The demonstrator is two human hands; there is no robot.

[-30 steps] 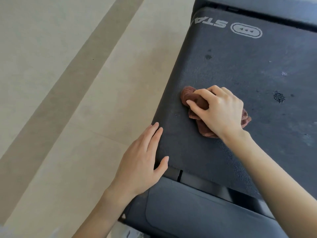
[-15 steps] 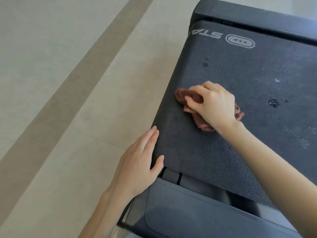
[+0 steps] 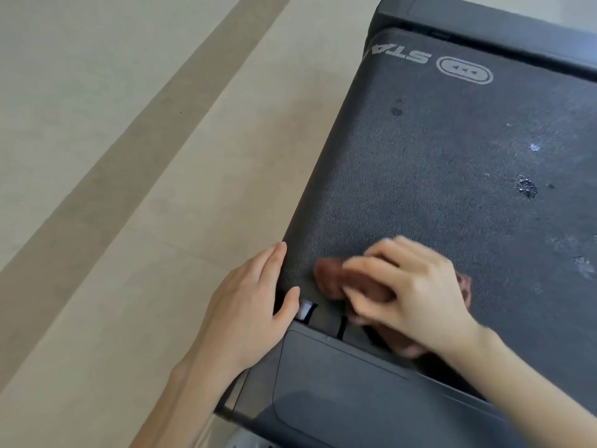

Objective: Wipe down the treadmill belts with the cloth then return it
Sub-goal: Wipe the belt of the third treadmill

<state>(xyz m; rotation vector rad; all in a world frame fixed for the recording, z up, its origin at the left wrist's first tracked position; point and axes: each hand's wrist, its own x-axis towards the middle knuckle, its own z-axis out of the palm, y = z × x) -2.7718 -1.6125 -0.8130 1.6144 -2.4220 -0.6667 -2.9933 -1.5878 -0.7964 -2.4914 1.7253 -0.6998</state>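
Observation:
A dark textured treadmill belt (image 3: 452, 176) with a white logo near its far end fills the right of the view. My right hand (image 3: 416, 292) is closed on a crumpled reddish-brown cloth (image 3: 329, 279) and presses it on the belt's near left corner; the hand is motion-blurred. My left hand (image 3: 248, 312) rests flat on the belt's left edge, fingers together, thumb on the belt, holding nothing. Several wet spots and specks (image 3: 527, 187) mark the belt further right.
A dark plastic end cover (image 3: 339, 392) of the treadmill lies below the hands. Another dark cover (image 3: 484, 30) borders the belt's far end. Beige tiled floor (image 3: 113, 156) with a darker stripe lies to the left.
My right hand has dragged the cloth from the middle of the belt toward me, down to the near left corner next to my left hand. My left hand stays on the edge.

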